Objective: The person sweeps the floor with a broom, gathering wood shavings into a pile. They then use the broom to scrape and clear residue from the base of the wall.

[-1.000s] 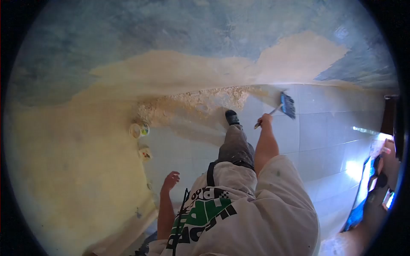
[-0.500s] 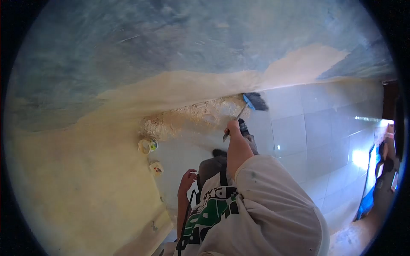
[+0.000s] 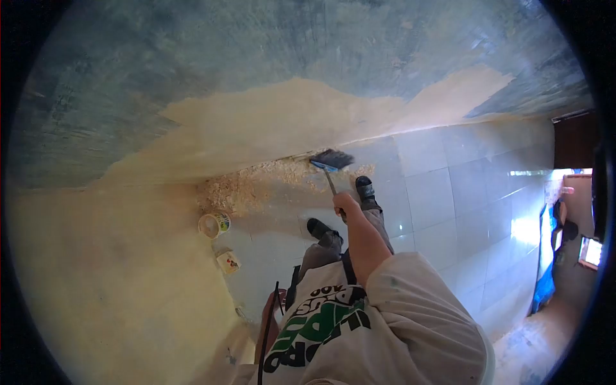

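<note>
My right hand (image 3: 347, 204) is wrapped round the short handle of a broom (image 3: 332, 160) with a blue head and dark bristles. The bristles touch the floor close to the wall, at the right end of a strip of pale debris (image 3: 240, 186). My left hand (image 3: 278, 300) hangs beside my shirt, partly hidden by a dark cord, and its fingers cannot be made out clearly.
A painted wall (image 3: 256, 122) runs along the debris. A white bucket (image 3: 214, 225) and a small white container (image 3: 228, 262) stand by the left wall. My shoes (image 3: 365, 189) are on the floor tiles (image 3: 430, 199). A doorway with blue material (image 3: 545, 276) lies right.
The broom has swept leftward along the wall, and the debris at its right end has shifted left. My feet have stepped, and my left hand has moved down toward my shirt.
</note>
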{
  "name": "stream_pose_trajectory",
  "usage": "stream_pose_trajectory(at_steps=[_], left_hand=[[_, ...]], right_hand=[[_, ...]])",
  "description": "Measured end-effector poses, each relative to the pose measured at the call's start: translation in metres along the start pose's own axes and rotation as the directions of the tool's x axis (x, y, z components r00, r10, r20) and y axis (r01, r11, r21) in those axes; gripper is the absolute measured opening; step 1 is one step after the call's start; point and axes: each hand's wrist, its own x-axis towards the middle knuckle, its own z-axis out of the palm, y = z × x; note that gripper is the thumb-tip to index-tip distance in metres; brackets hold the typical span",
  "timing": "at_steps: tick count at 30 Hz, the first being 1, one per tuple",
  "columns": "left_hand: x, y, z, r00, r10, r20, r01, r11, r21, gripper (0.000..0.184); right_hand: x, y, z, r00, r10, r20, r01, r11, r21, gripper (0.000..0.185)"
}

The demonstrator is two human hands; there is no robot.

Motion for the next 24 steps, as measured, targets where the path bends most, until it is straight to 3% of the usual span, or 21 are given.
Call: stream_pose_trajectory(at_steps=[2,3,4,6,7,8,9,11,12,15,16,17,18,19,21,22,24], left_hand=[[0.004,-0.023,-0.008,0.997,-0.034,0.072,0.034,0.999,0.007,0.022],[0.006,-0.031,-0.012,0.993,-0.049,0.106,0.048,0.999,0.013,0.021],[0.011,-0.020,-0.054,0.989,-0.061,0.138,0.059,0.998,0.021,0.021],[0.019,-0.013,-0.100,0.977,-0.075,0.198,0.069,0.997,0.039,0.020],[-0.011,0.050,-0.072,0.994,-0.098,-0.038,0.096,0.994,-0.053,0.017],[-0.006,0.076,-0.067,0.994,0.011,-0.104,-0.010,1.000,0.012,0.016],[-0.001,0.111,-0.065,0.997,0.017,-0.073,-0.015,1.000,0.027,0.017],[-0.005,0.176,-0.049,0.961,0.269,-0.063,-0.241,0.928,0.284,0.019],[-0.006,0.206,-0.038,0.933,0.354,-0.070,-0.305,0.877,0.371,0.020],[-0.027,0.277,-0.008,0.917,0.390,-0.081,-0.328,0.855,0.402,0.021],[-0.035,0.295,0.004,0.904,0.421,-0.076,-0.361,0.846,0.392,0.021],[-0.043,0.305,0.013,0.890,0.451,-0.071,-0.394,0.836,0.382,0.021],[-0.049,0.310,0.019,0.896,0.436,-0.081,-0.374,0.841,0.390,0.021],[-0.050,0.307,0.022,0.897,0.434,-0.087,-0.370,0.843,0.391,0.021],[-0.054,0.289,0.022,0.916,0.394,-0.082,-0.324,0.843,0.429,0.021],[-0.055,0.274,0.020,0.927,0.365,-0.087,-0.286,0.839,0.462,0.021],[-0.065,0.234,0.015,0.941,0.314,-0.125,-0.219,0.848,0.483,0.020]], right_hand=[[-0.013,0.004,0.027,0.999,0.029,0.038,-0.027,0.999,-0.035,0.019],[-0.027,0.018,0.051,0.976,0.205,-0.075,-0.175,0.941,0.290,0.020],[-0.042,0.033,0.074,0.907,0.401,-0.126,-0.255,0.763,0.594,0.022],[-0.113,0.053,0.086,0.817,0.548,-0.179,-0.152,0.504,0.851,0.044],[-0.149,0.064,0.091,0.777,0.614,-0.138,-0.113,0.352,0.929,0.047],[-0.177,0.081,0.098,0.779,0.612,-0.137,-0.161,0.406,0.900,0.049],[-0.212,0.090,0.095,0.759,0.620,-0.200,-0.189,0.503,0.843,0.049],[-0.269,0.109,0.098,0.755,0.628,-0.189,-0.205,0.500,0.841,0.048],[-0.292,0.116,0.099,0.725,0.672,-0.153,-0.255,0.468,0.846,0.047],[-0.343,0.143,0.107,0.638,0.770,-0.024,-0.328,0.300,0.896,0.044],[-0.350,0.158,0.113,0.598,0.800,-0.045,-0.351,0.312,0.883,0.042],[-0.353,0.166,0.113,0.558,0.827,-0.067,-0.375,0.324,0.869,0.041],[-0.355,0.173,0.114,0.510,0.839,-0.190,-0.403,0.428,0.809,0.033],[-0.347,0.184,0.119,0.516,0.835,-0.190,-0.401,0.431,0.808,0.033],[-0.321,0.222,0.141,0.434,0.777,-0.455,-0.654,0.620,0.434,0.022],[-0.312,0.216,0.121,0.403,0.857,-0.322,-0.673,0.516,0.531,0.013],[-0.282,0.224,0.117,0.453,0.842,-0.291,-0.694,0.539,0.478,0.012]])
